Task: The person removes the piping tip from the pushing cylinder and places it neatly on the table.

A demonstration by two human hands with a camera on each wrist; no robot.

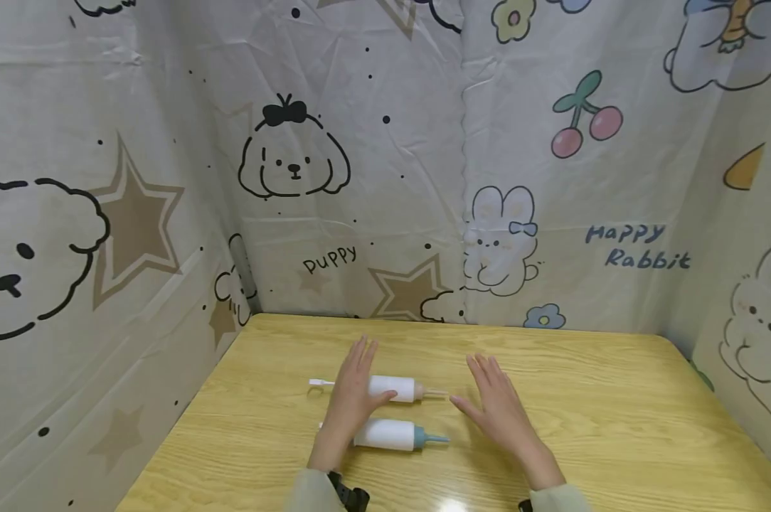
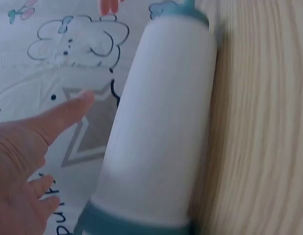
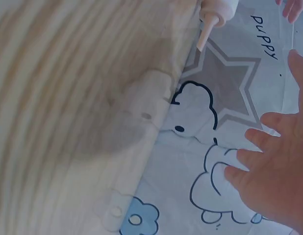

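Two white squeeze bottles lie on their sides on the wooden table. The farther bottle (image 1: pixel 392 389) has a beige nozzle (image 1: pixel 433 392); the nearer bottle (image 1: pixel 387 434) has a teal nozzle (image 1: pixel 433 439). My left hand (image 1: pixel 350 400) is over the left part of the bottles, fingers straight and thumb apart, covering part of both. In the left wrist view the teal-ended bottle (image 2: pixel 156 122) fills the middle, beside the spread thumb. My right hand (image 1: pixel 497 405) is to the right of the nozzles with straight fingers, its thumb near the beige tip. Neither hand grips anything.
The table (image 1: pixel 584 398) has a light wood grain. A printed cloth (image 1: pixel 385 178) with puppies, rabbits and stars hangs behind it and along both sides. A small white piece (image 1: pixel 321 382) sticks out left of my left hand.
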